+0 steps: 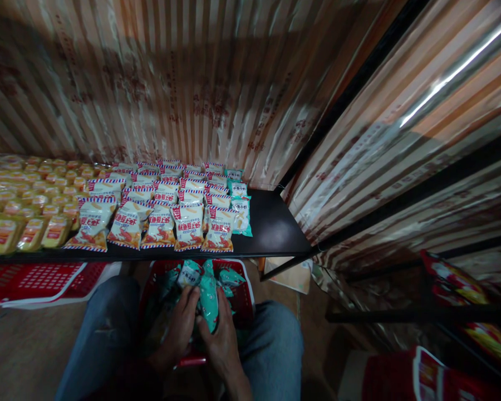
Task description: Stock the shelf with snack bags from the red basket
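Both hands are low in the head view, over a red basket (250,301) between the knees. My right hand (223,337) is closed round a teal snack bag (209,301), thumb on its near side and fingers along its right. My left hand (182,318) is closed at the left, its fingertips against a white-and-teal snack bag (189,274) and close to the teal one. Its exact grip is partly hidden. More teal bags (230,277) lie in the basket. On the black shelf (271,220) above, several matching teal-and-white bags (241,214) stand in a column at the right end of the rows.
White snack bags with red print (188,227) stand in rows on the shelf, left of the teal column. Farther left are yellow packaged cakes (33,231). Another red basket (37,281) sits under the shelf. Black metal bars (417,314) and striped sheeting (150,83) border the space.
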Demonstrator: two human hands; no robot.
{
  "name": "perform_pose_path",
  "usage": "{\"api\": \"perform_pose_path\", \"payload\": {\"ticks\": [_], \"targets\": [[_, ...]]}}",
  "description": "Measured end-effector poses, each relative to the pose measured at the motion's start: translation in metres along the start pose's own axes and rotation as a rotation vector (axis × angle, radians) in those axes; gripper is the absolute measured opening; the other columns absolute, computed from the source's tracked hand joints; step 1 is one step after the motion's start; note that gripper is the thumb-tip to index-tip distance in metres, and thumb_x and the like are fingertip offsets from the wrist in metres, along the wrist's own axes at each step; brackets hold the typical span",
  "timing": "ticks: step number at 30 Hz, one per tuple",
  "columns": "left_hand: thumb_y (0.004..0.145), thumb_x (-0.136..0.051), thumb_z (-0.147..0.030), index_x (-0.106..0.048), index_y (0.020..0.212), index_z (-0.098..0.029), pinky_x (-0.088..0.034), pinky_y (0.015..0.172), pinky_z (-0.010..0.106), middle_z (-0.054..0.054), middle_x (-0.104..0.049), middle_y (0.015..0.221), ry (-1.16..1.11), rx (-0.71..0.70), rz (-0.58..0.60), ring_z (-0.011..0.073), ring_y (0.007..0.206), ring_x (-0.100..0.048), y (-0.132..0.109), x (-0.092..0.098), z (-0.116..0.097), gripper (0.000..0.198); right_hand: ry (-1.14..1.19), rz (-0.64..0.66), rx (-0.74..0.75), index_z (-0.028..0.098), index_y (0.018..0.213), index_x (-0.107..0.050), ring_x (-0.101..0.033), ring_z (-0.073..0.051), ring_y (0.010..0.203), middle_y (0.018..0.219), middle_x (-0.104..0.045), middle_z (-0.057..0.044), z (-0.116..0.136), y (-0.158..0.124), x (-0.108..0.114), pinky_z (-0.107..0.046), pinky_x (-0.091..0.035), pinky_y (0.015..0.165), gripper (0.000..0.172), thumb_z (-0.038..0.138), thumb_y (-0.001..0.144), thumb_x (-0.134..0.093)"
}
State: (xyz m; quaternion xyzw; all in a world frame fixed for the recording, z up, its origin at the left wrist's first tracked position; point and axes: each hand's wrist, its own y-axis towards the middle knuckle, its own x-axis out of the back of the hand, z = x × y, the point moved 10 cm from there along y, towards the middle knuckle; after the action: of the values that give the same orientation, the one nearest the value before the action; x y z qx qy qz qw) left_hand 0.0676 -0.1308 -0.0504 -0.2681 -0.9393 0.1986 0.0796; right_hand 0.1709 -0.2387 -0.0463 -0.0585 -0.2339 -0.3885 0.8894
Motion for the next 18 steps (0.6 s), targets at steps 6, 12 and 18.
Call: {"api": "perform_pose_path", "payload": {"ticks": [6, 12, 18], "targets": [[0.079, -0.043, -0.054, -0.056, 0.087, -0.023, -0.049, 0.082, 0.031, 0.002, -0.068, 0.1, -0.009, -0.011, 0.06, 0.0208, 0.092, -0.063, -0.015, -0.019, -0.021, 0.035, -0.01, 0.033, -0.045, 0.017, 0.131, -0.054, -0.053, -0.027, 0.122, 0.129, -0.058, -0.013, 0.008, 0.006, 0.023, -0.04, -0.042, 0.104, 0.055, 0.032, 0.078, -0.06], [0.078, -0.053, -0.045, -0.062, 0.097, -0.022, -0.038, 0.103, 0.038, 0.007, -0.062, 0.122, 0.042, -0.206, 0.049, 0.0235, 0.118, -0.053, -0.011, -0.025, -0.02, 0.031, 0.345, -0.008, -0.268, 0.018, 0.142, -0.039, -0.047, -0.024, 0.129, 0.141, -0.05, -0.008, -0.014, 0.009, 0.037, -0.035, -0.041, 0.105, 0.067, 0.044, 0.083, -0.056], [0.079, -0.055, -0.049, -0.049, 0.127, -0.019, -0.041, 0.102, 0.039, 0.012, -0.057, 0.131, -0.017, -0.117, 0.163, 0.024, 0.121, -0.053, -0.009, -0.041, 0.013, 0.057, 0.586, -0.07, -0.377, 0.02, 0.136, -0.047, -0.058, -0.024, 0.116, 0.129, -0.061, -0.007, -0.013, 0.008, 0.043, -0.033, -0.051, 0.091, 0.067, 0.047, 0.077, -0.064]]}}
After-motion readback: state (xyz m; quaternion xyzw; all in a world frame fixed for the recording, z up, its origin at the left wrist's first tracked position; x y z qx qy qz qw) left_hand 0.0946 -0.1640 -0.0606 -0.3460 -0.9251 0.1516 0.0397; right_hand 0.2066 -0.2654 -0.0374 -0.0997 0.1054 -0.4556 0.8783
